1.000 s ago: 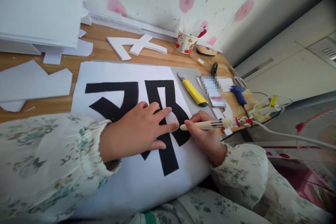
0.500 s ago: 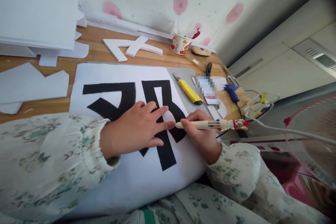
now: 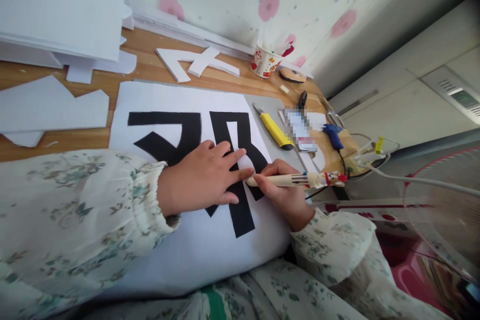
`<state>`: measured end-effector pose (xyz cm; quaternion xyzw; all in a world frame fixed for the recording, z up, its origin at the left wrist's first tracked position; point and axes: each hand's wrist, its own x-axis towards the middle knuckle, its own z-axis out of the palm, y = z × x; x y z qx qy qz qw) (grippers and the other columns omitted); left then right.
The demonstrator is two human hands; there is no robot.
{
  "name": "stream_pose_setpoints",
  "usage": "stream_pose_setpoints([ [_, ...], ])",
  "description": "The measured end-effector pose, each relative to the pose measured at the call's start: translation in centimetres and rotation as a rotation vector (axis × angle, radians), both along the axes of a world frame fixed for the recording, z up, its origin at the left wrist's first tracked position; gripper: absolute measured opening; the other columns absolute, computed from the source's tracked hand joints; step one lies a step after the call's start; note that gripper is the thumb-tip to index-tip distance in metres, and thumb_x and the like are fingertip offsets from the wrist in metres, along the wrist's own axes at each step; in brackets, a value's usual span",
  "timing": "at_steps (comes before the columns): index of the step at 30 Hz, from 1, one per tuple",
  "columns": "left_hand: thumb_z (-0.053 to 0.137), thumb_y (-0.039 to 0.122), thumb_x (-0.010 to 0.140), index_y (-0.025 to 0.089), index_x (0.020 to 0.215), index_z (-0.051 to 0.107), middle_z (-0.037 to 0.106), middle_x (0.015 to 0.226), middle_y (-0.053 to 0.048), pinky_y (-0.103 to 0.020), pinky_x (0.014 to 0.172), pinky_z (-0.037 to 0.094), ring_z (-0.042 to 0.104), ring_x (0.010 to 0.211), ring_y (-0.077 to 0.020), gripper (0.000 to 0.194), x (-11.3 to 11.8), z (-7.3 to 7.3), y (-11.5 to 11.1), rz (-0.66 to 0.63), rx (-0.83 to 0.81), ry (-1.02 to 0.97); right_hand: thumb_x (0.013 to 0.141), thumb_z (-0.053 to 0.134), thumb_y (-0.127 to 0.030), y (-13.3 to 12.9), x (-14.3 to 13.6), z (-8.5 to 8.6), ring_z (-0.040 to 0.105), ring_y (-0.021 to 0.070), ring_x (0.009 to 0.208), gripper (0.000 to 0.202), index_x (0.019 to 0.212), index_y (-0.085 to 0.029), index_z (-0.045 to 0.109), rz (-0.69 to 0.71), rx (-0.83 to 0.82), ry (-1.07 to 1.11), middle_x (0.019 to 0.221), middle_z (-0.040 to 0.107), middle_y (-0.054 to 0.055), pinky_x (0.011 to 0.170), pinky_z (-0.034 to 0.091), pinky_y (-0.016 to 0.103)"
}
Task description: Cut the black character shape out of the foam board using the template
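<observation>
My left hand [image 3: 204, 177] lies flat with its fingers spread over a black paper character cutout [image 3: 242, 212]. Beneath it is a large white sheet [image 3: 180, 265], and another black cutout [image 3: 165, 119] is on the sheet to the left, partly covered by my hand. My right hand [image 3: 285, 192] grips a cream multicolour pen [image 3: 288, 180] with a small figure on its end. The pen's tip is at the inner edge of the right-hand cutout, close beside my left fingertips. Whether the tip touches the paper is hard to make out.
A yellow utility knife [image 3: 275, 131] rests on the grey mat [image 3: 270, 105]. Beyond are a phone [image 3: 300, 130], a blue glue gun [image 3: 333, 136] and a paper cup [image 3: 265, 61] of pens. White board pieces [image 3: 56, 107] lie left; a fan [image 3: 446, 210] stands right.
The whole view has shifted, so the scene sits slightly further right. The pen tip has moved slightly down along the cutout's inner edge; my left hand keeps its place on the cutout.
</observation>
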<state>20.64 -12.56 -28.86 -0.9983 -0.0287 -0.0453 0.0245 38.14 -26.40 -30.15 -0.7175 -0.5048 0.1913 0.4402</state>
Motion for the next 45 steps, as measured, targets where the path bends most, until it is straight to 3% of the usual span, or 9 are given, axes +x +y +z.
stream_pose_setpoints([
  [10,0.067,0.061,0.089,0.037,0.138,0.059,0.054,0.15,-0.014,-0.048,0.078,0.048,0.058,0.111,-0.0383,0.055,0.0,-0.2,0.2,-0.024,0.01,-0.035,0.078,0.076,-0.037,0.1,0.2,0.1,0.055,0.0136,0.052,0.028,0.061,-0.023,0.058,0.029,0.013,-0.045,0.056,0.063,-0.002,0.049,0.041,0.027],
  [28,0.062,0.059,0.093,0.048,0.14,0.057,0.051,0.153,-0.015,-0.05,0.081,0.048,0.058,0.113,-0.0392,0.048,0.0,0.2,0.2,-0.038,0.019,0.027,0.08,0.076,-0.032,-0.6,0.8,-0.1,0.056,0.0131,0.052,0.026,0.063,-0.023,0.059,0.105,0.039,-0.007,0.058,0.064,-0.003,0.05,0.041,0.027],
  [35,0.059,0.06,0.095,0.054,0.145,0.048,0.049,0.154,-0.015,-0.049,0.08,0.047,0.058,0.113,-0.0392,0.052,0.0,0.1,0.2,-0.037,0.034,0.043,0.08,0.075,-0.032,-0.8,0.8,0.2,0.057,0.0128,0.052,0.027,0.061,-0.022,0.059,0.12,0.053,-0.033,0.057,0.064,-0.003,0.049,0.042,0.026],
  [45,0.06,0.06,0.094,0.054,0.143,0.05,0.048,0.155,-0.014,-0.047,0.078,0.045,0.057,0.112,-0.0388,0.05,0.2,0.0,0.3,-0.037,0.027,0.04,0.079,0.072,-0.028,-1.2,1.1,0.5,0.057,0.0129,0.052,0.026,0.059,-0.022,0.056,0.18,0.041,-0.033,0.057,0.063,-0.002,0.05,0.042,0.026],
])
